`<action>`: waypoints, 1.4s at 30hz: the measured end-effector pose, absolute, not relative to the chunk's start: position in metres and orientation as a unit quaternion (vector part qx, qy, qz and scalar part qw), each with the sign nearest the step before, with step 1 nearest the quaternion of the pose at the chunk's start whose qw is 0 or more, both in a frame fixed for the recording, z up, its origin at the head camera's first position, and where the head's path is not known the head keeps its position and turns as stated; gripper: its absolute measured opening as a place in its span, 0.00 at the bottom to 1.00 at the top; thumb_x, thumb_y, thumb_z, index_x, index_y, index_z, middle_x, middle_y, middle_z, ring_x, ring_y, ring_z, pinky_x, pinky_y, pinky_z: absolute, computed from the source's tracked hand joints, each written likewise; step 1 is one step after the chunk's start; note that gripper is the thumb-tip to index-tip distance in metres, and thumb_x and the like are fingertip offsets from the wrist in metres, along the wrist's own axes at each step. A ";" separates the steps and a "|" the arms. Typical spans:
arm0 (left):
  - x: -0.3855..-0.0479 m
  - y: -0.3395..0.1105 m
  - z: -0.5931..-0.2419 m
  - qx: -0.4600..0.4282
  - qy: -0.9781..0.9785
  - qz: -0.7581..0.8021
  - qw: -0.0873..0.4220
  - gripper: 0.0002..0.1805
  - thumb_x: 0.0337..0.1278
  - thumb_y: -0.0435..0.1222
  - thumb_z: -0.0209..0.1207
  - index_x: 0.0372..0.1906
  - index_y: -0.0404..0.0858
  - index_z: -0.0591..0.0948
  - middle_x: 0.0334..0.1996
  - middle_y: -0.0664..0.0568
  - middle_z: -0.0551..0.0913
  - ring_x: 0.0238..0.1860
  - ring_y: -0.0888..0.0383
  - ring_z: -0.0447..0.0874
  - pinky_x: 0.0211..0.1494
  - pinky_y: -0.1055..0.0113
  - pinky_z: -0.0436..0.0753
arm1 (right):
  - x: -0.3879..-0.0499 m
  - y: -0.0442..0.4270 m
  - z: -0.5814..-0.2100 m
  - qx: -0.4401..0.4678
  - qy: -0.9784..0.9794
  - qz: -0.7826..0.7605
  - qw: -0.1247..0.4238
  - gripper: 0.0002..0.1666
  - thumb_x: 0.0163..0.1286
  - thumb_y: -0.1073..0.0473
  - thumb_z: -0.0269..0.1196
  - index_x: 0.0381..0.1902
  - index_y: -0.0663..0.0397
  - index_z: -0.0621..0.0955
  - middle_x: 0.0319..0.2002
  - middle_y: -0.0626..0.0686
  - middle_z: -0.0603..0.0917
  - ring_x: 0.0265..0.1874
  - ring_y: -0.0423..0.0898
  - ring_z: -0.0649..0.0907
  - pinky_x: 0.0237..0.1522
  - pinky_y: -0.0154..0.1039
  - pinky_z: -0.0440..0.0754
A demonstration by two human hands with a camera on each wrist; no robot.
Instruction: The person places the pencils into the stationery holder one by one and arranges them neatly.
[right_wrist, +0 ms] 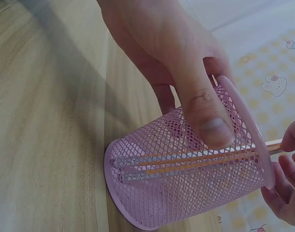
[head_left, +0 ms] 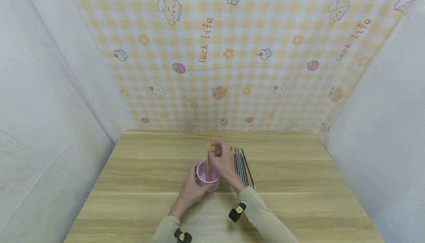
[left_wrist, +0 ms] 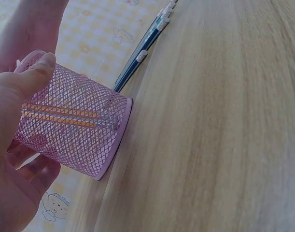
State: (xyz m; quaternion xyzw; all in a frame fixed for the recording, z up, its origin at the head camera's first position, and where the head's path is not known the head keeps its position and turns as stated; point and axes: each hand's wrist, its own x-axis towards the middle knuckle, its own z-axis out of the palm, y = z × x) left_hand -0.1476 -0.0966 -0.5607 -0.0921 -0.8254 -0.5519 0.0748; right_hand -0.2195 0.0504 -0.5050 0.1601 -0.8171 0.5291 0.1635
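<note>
The left hand (head_left: 193, 184) is gripping the pink mesh cup (head_left: 214, 187), thumb and remaining fingers wrapping its wall near the rim; between them, the cup is standing on the counter (head_left: 149, 184). Above those fingers, the right hand (head_left: 225, 163) is pinching at least one of the orange pencils (head_left: 209, 171), which are standing inside the cup and running from the right fingertips down towards the base. Doing this well is probably calling for a light pinch, guiding the pencil alongside its neighbour and letting its lower end settle before parting the fingers, with the left fingers bracing rather than squeezing the mesh. Loose pencils (head_left: 240, 165) are lying just right of the right fingers, so the wrist should be clearing them.
</note>
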 end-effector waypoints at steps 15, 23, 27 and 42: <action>-0.149 -0.097 -0.561 -0.094 -0.829 -0.544 0.087 0.52 0.37 0.34 0.81 0.72 0.40 0.66 0.63 0.42 0.77 0.63 0.44 0.79 0.67 0.49 0.82 | -0.226 0.079 -0.500 0.130 -0.829 0.516 0.172 0.14 0.63 0.70 0.61 0.48 0.64 0.79 0.36 0.57 0.85 0.33 0.49 0.86 0.42 0.41 0.89; -0.148 -0.097 -0.559 -0.081 -0.828 -0.550 0.076 0.53 0.35 0.38 0.81 0.72 0.44 0.67 0.64 0.45 0.77 0.64 0.44 0.78 0.68 0.45 0.80 | -0.245 0.102 -0.497 0.109 -0.839 0.509 0.157 0.17 0.64 0.69 0.59 0.52 0.65 0.77 0.39 0.60 0.83 0.36 0.53 0.85 0.46 0.47 0.88; -0.147 -0.097 -0.559 -0.082 -0.829 -0.548 0.074 0.52 0.37 0.40 0.81 0.72 0.44 0.67 0.64 0.44 0.77 0.64 0.43 0.78 0.67 0.44 0.80 | -0.256 0.113 -0.496 0.080 -0.852 0.497 0.143 0.19 0.64 0.67 0.59 0.54 0.63 0.76 0.43 0.61 0.83 0.40 0.54 0.85 0.47 0.49 0.87; -0.146 -0.096 -0.557 -0.073 -0.825 -0.557 0.064 0.52 0.36 0.39 0.81 0.72 0.44 0.67 0.64 0.44 0.77 0.65 0.43 0.77 0.69 0.44 0.78 | -0.279 0.143 -0.500 0.011 -0.885 0.464 0.045 0.26 0.67 0.62 0.61 0.62 0.62 0.73 0.56 0.67 0.78 0.52 0.61 0.82 0.48 0.53 0.85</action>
